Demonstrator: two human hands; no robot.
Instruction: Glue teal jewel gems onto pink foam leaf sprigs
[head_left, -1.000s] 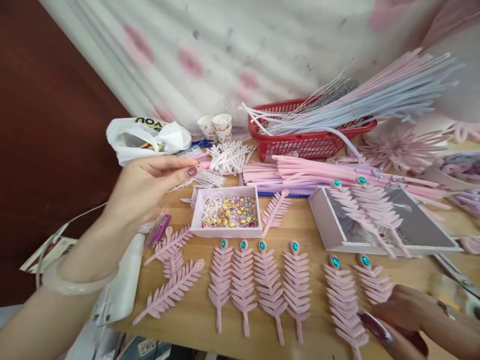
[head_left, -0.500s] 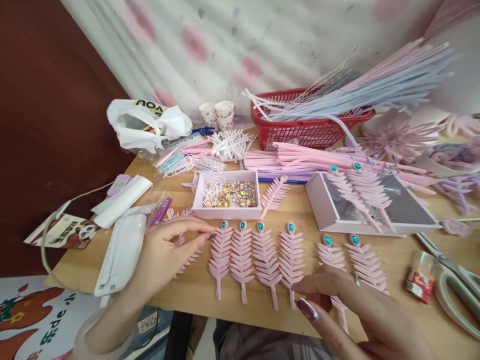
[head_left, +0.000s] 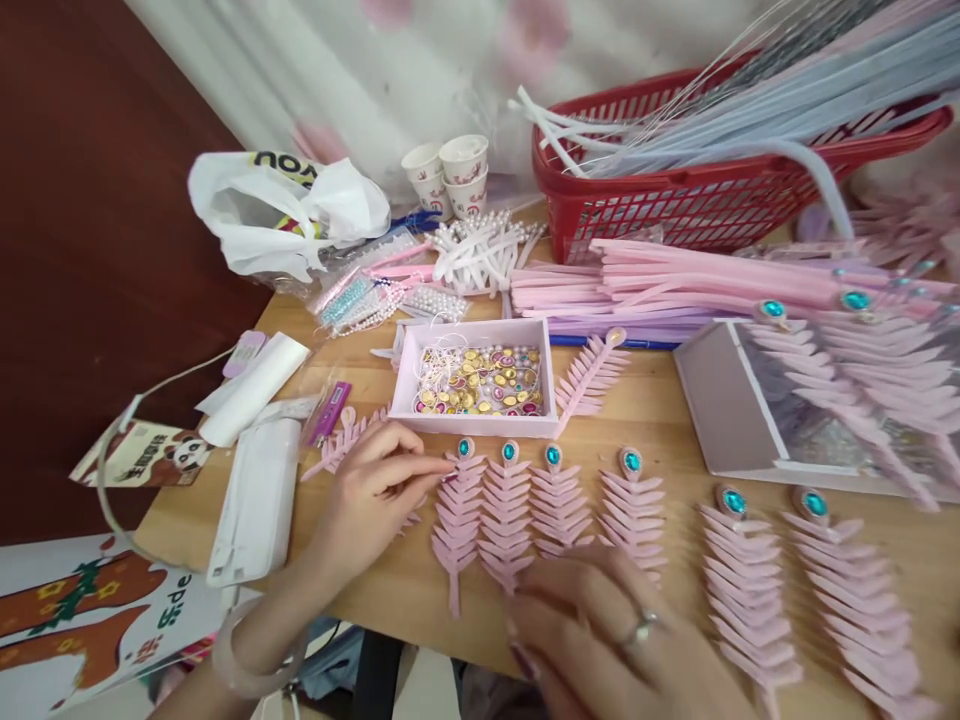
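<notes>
Pink feather-shaped pipe-cleaner pieces with teal gems lie in a row on the wooden table. My left hand (head_left: 373,497) has thumb and forefinger closed at the upper left edge of the leftmost feather (head_left: 456,520), just below its gem. My right hand (head_left: 600,625), ringed and blurred by motion, is over the lower ends of the second feather (head_left: 506,520) and the third feather (head_left: 557,508). Its fingertips are too smeared to show a grip. Right of it are a fourth feather (head_left: 632,515) and two larger ones, a near one (head_left: 750,600) and an outer one (head_left: 862,610).
A small box (head_left: 480,425) of gold gem settings and beads stands behind the row. A grey-lined box (head_left: 720,400) with two feathers across it is at right. Pink pipe cleaners (head_left: 675,275), a red basket (head_left: 637,215), paper cups (head_left: 465,165) and a power strip (head_left: 255,500) surround them.
The view has come closer and shifted right. My right hand has moved left from the fourth feather's stem to the second and third. My left fingertips stay at the leftmost feather.
</notes>
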